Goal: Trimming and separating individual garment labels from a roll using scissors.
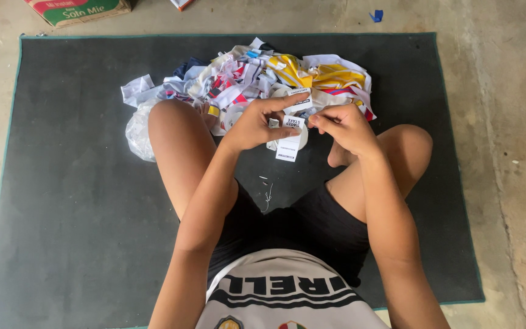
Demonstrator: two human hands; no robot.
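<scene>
Both hands meet just before the fabric-scrap pile (257,76): left hand (254,125) pinches white printed labels (291,137), index extended; right hand (348,128) curls, fingertips pinching their edge.

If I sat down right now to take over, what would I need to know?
Left hand: fingers pinch the top of a white paper tag strip, held up over the lap.
Right hand: fingers pinched shut beside the strip's top edge; whether they touch it is unclear.
A pile of colourful scraps lies on the dark mat ahead of the knees.
How many are done or left is unclear.
</scene>
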